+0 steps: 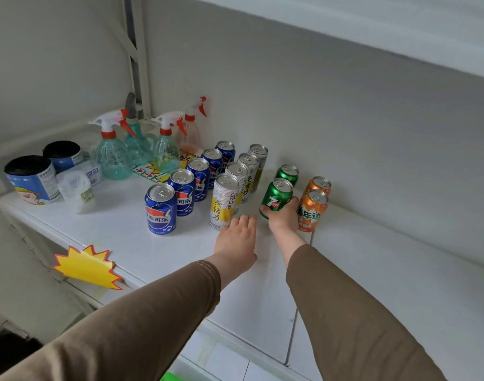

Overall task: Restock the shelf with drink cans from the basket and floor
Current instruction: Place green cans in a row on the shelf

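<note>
On the white shelf (141, 240), rows of blue, white-yellow, green and orange cans stand upright. My right hand (283, 217) grips the front green can (276, 195) beside the orange can (312, 209). My left hand (236, 240) lies flat, fingers straight, holding nothing.

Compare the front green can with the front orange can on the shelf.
The front green can is gripped by the right hand; the front orange can stands free beside it. The green can leans slightly, while the orange can stands upright. The green one shows a 7up logo; the orange one carries white Chinese lettering. Both are short cans with silver tops, each heading a row of two on the shelf.
</note>
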The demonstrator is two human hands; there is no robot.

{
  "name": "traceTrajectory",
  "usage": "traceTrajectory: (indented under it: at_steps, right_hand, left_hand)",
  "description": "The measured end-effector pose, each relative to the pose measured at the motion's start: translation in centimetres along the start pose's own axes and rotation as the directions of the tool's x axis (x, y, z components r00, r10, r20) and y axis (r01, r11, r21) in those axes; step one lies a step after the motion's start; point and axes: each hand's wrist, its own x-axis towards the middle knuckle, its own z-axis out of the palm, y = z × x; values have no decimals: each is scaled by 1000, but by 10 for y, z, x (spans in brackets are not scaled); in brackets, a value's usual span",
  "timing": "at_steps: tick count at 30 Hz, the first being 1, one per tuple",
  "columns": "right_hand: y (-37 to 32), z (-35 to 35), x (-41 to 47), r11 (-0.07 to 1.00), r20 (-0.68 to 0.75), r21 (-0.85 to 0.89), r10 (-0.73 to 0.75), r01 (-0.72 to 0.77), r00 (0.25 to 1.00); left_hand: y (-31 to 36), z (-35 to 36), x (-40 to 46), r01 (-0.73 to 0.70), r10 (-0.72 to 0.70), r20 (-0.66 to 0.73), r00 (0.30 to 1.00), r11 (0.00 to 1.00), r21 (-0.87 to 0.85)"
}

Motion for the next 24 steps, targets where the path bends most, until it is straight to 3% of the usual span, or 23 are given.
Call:
traceTrajectory:
  at_steps: [13,18,24]
  right_hand:
    - [11,-7,-40,994,201,68,73,-89,977]
    - [17,-30,-100,973,256,-171,-108,155,961]
    - [29,-52,-173,810,287,-347,-388,473,876]
  left_hand:
    - [-1,-5,-20,23,-23,-7,1000,1000,4]
    - [-6,-14,-53,48,-48,2,999,999,21]
    - [-15,-26,-113,87,-86,-25,996,994,61]
